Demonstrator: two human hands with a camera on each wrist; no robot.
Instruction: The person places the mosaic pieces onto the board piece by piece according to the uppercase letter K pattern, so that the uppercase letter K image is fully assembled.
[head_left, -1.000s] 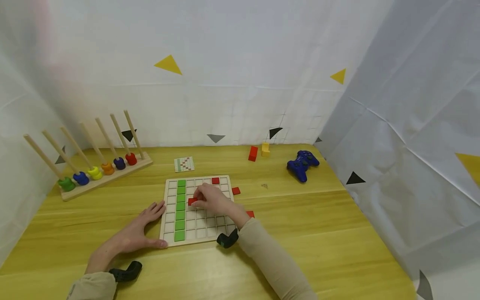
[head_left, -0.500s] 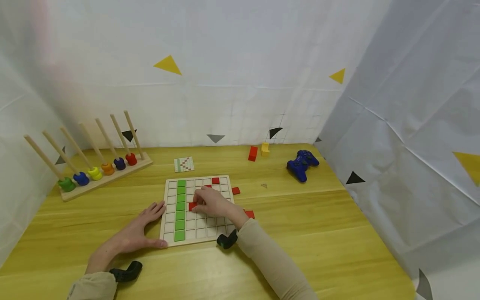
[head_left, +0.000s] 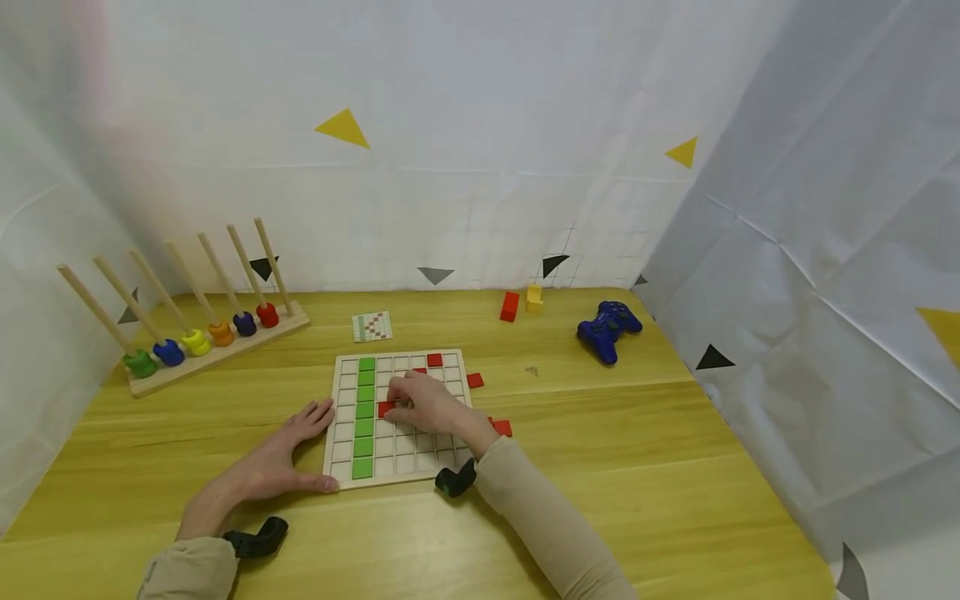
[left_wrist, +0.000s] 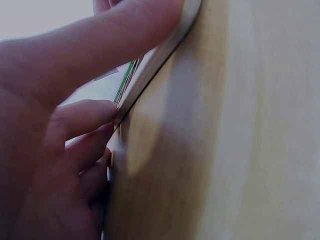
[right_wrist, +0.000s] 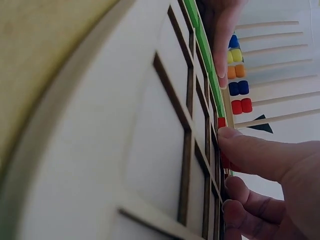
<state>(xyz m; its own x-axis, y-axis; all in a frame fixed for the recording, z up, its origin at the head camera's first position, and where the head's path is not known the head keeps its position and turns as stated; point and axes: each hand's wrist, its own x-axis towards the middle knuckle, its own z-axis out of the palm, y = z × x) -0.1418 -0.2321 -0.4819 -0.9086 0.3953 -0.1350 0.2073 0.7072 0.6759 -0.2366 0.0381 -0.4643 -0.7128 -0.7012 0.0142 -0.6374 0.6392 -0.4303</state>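
A wooden grid board [head_left: 406, 464] lies on the table, with a column of green tiles [head_left: 363, 427] along its left part. My right hand [head_left: 429, 406] is over the board's middle, its thumb and curled fingers pinching a red tile [head_left: 385, 409] just right of the green column. In the right wrist view the thumb covers part of that red tile [right_wrist: 221, 122]. Another red tile [head_left: 434, 360] sits in the top row, and one more below it is partly hidden by the hand. With fingers spread, my left hand [head_left: 288, 458] touches the board's left edge and lower left corner.
Loose red tiles [head_left: 502, 428] lie right of the board. Behind it is a small pattern card [head_left: 372, 326]. A peg rack [head_left: 225, 350] with coloured beads stands at the left. Farther back are a red block [head_left: 510, 307], a yellow block [head_left: 534, 299] and a blue game controller [head_left: 609, 332].
My right hand has moved slightly toward me, lowering the red tile onto the grid, and has stayed there over the last half second. The left hand holds its place. The view has shifted slightly.
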